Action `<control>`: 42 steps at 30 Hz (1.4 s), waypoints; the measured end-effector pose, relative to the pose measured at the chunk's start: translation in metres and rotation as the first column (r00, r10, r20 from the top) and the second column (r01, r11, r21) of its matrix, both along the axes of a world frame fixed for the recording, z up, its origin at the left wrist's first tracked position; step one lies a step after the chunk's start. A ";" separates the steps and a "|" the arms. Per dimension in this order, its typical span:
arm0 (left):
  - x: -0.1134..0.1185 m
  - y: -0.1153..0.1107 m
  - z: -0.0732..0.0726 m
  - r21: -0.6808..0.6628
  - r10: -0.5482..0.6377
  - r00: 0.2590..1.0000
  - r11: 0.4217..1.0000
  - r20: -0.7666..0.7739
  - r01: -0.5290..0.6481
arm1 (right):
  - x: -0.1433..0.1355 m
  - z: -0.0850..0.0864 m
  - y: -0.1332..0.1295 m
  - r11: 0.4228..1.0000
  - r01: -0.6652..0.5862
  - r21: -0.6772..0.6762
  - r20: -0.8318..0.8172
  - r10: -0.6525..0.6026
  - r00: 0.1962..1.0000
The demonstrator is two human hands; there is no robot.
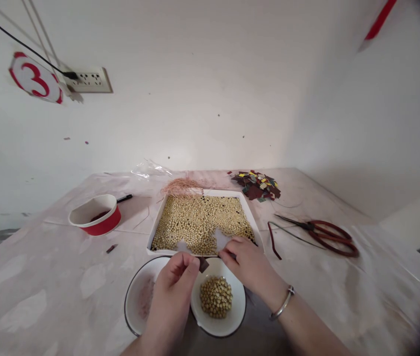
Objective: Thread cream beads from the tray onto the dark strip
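Observation:
My left hand (176, 282) is closed in a pinch on a small dark brown piece (203, 265), above the gap between two white bowls. My right hand (245, 259) is closed at the tray's front right, its fingertips pressed together; what they hold is too small to name. The white tray (255, 227) is full of pale round beads (198, 217) with a few dark ones among them. Gold-brown beads (216, 296) lie in the right bowl (232, 321). Something pinkish (145, 299) is in the left bowl (131, 301), partly hidden by my left hand.
A red and white tub (108, 221) and a black pen (124, 198) are at the left. Copper-coloured strands (182, 186) and a pile of coloured scraps (257, 185) lie behind the tray. Scissors (332, 238) and a dark red strip (273, 241) lie at the right.

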State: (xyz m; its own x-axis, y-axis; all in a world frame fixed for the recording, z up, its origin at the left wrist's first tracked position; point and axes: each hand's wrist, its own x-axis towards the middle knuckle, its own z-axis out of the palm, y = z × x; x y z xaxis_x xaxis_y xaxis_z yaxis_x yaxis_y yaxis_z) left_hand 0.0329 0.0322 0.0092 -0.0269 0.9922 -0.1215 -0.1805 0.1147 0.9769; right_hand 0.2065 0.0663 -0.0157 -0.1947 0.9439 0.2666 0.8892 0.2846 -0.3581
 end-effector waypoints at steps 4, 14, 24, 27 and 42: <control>0.001 0.000 0.001 -0.009 -0.009 1.000 1.000 0.024 0.009 | -0.001 0.004 0.000 1.000 -0.010 -0.006 -0.020 0.010 1.000; 0.000 0.000 -0.002 0.000 -0.029 1.000 1.000 -0.007 0.029 | -0.001 0.005 0.001 0.996 -0.073 -0.041 -0.062 0.070 0.996; -0.002 0.001 -0.004 0.005 -0.043 0.999 0.999 -0.032 0.043 | 0.000 0.004 0.000 0.997 -0.055 -0.056 -0.109 0.048 0.993; -0.002 0.001 -0.003 -0.001 -0.031 0.999 1.000 -0.041 0.031 | 0.002 0.004 0.000 0.996 -0.076 -0.048 -0.147 0.068 0.987; -0.001 0.000 0.000 -0.003 -0.043 0.998 0.999 -0.043 0.043 | -0.003 0.007 -0.006 0.994 -0.055 0.096 -0.427 0.091 0.900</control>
State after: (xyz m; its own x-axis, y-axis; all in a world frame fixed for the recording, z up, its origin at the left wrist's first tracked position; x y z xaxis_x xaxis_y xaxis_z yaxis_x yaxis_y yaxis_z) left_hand 0.0319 0.0327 0.0092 0.0109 0.9924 -0.1229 -0.1334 0.1232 0.9834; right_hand 0.2034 0.0600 -0.0085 -0.1115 0.9036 0.4136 0.6297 0.3862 -0.6740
